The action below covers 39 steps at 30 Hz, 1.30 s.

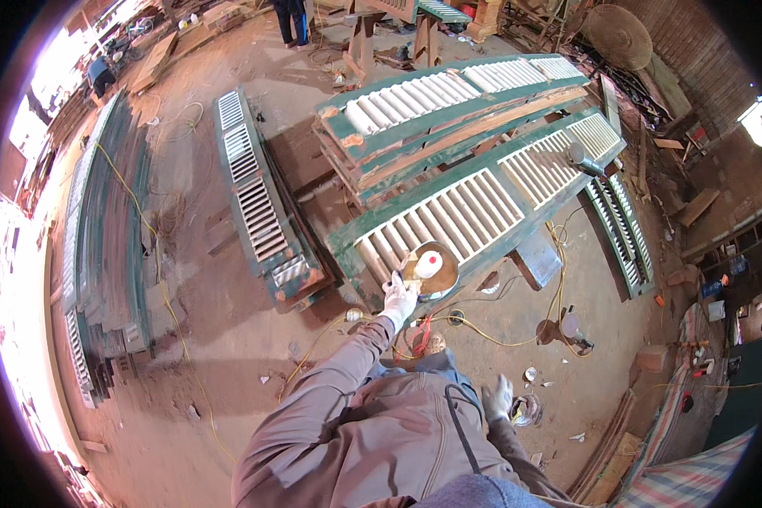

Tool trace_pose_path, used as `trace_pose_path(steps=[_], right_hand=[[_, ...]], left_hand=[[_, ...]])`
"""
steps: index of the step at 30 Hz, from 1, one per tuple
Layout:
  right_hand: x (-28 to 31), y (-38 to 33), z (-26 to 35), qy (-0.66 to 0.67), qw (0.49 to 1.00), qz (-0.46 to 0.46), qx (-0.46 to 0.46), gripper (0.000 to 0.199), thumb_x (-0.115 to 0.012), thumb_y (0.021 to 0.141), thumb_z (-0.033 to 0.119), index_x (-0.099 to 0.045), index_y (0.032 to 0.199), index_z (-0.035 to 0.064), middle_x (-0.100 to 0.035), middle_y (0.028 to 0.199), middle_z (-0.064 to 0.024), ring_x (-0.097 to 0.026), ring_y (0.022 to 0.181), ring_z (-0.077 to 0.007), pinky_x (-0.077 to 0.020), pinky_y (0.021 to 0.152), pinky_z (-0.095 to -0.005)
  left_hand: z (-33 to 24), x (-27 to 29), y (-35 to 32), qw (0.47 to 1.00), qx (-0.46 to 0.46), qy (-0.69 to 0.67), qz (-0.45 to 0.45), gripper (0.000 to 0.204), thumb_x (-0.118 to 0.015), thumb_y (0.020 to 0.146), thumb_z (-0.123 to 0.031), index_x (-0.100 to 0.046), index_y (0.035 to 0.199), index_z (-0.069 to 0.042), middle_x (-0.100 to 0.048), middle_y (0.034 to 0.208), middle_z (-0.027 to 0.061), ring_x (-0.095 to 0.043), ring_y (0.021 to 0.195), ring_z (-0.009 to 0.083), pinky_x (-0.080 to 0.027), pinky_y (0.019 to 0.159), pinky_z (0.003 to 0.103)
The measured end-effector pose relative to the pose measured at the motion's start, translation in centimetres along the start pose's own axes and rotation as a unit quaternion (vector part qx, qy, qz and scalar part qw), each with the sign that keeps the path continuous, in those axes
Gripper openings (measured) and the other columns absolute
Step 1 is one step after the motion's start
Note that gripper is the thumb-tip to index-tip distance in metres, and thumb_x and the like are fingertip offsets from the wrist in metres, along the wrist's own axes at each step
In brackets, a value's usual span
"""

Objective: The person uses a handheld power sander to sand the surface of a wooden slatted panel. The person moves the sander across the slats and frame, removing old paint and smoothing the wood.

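Observation:
My left hand (400,298), in a whitish glove, is closed at the near left rim of a round tin (454,269) with brown material inside. A white bottle (428,264) with a red tip lies in the tin. The tin is over the near edge of a green shutter panel (449,222) with pale slats. My right hand (498,398), also gloved, hangs low by my right side with its fingers stretched out and nothing visible in them. Close to it in the picture is a small open can (527,411) on the floor.
More shutters (449,97) lie stacked beyond, with a narrow stack (258,203) to the left and a long row (110,229) farther left. A grey cylinder (584,159) rests on the near panel. Yellow cord (504,343) crosses the floor. A person (290,21) stands far off.

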State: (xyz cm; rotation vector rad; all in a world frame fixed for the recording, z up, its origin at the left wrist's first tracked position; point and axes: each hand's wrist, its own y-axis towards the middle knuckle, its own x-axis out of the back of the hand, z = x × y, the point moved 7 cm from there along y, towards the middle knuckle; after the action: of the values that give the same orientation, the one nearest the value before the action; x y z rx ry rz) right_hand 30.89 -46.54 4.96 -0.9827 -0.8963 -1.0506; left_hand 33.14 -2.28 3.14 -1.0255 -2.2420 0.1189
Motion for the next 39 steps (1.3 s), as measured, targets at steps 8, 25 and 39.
trace_pose_path(steps=[8,25,39], right_hand=[[-10.4,-28.6,-30.8,0.177,0.887,0.030,-0.425,0.045,-0.081,0.072,0.030,-0.067,0.099,-0.0036,-0.072,0.092,-0.0148,-0.068,0.084,-0.0259,-0.0535,0.074,-0.0383],[-5.1,-18.5,-10.3,0.130,0.927,0.147,-0.319,0.046,-0.064,0.084,0.044,-0.060,0.117,0.0115,-0.058,0.115,-0.0245,-0.055,0.112,-0.0430,-0.0460,0.094,-0.0478],[10.1,34.8,-22.1,-0.091,0.980,0.176,0.002,0.046,-0.071,0.080,0.033,-0.057,0.118,0.0123,-0.061,0.111,-0.0204,-0.062,0.101,-0.0402,-0.0508,0.086,-0.0508]], left_hand=[[-4.9,8.1,5.8,0.991,-0.074,-0.064,-0.096,0.056,-0.061,0.085,-0.020,-0.044,0.133,0.002,-0.060,0.105,0.0336,-0.060,0.095,0.0462,-0.052,0.082,0.049],[-14.9,22.1,32.9,0.891,-0.076,-0.422,-0.147,0.065,-0.072,0.089,-0.042,-0.039,0.127,-0.001,-0.058,0.116,0.0120,-0.063,0.088,0.0191,-0.056,0.069,0.032],[-11.5,-8.0,1.1,0.881,0.101,-0.406,-0.220,0.038,-0.047,0.102,-0.047,-0.051,0.078,-0.019,-0.047,0.063,-0.0026,-0.044,0.048,0.0110,-0.036,0.046,0.027]])
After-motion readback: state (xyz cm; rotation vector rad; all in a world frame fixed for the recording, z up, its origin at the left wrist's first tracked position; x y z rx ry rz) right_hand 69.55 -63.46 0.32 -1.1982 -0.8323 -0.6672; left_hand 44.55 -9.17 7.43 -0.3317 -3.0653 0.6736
